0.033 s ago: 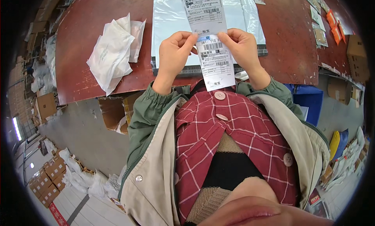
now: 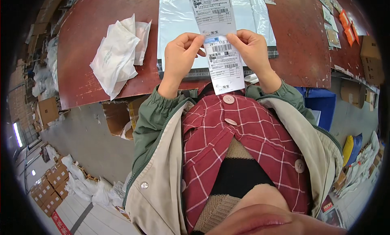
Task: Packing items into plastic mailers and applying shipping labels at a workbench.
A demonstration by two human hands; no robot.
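Observation:
A strip of white printed shipping labels is stretched between my hands above the table's near edge. My left hand pinches its left side between thumb and fingers, at the join of two labels. Opposite it, my right hand pinches the right side at the same height. The lower label hangs toward my chest, and the upper one runs away over a stack of pale plastic mailing bags. To the left of my left hand lie white, translucent plastic packets, partly overlapping.
The red-brown table has a worn surface. Orange packets and clear bags lie at its far right. Below its edge stand an open cardboard box at left and a blue bin at right. Stacked cartons and white bags sit on the floor.

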